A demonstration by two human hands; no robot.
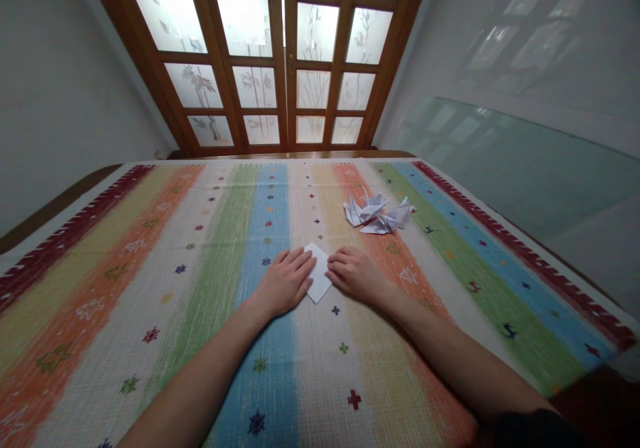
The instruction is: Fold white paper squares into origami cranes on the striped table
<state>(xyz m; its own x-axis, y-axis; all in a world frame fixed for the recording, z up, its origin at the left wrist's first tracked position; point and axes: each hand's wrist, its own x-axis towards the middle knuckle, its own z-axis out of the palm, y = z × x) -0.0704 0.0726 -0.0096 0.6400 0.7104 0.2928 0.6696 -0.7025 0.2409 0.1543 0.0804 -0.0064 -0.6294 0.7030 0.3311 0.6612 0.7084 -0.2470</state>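
A small folded white paper [319, 271] lies on the striped tablecloth [200, 288] in front of me. My left hand [286, 281] rests flat on the paper's left part, fingers stretched out and close together. My right hand [354, 273] touches the paper's right edge with its fingers curled inward against it. Part of the paper is hidden under my left fingers.
Two finished folded white paper figures [377, 213] lie beyond my right hand. The table stands against a wooden door with frosted glass panes [270, 61]. A glass sheet [525, 161] leans along the right wall.
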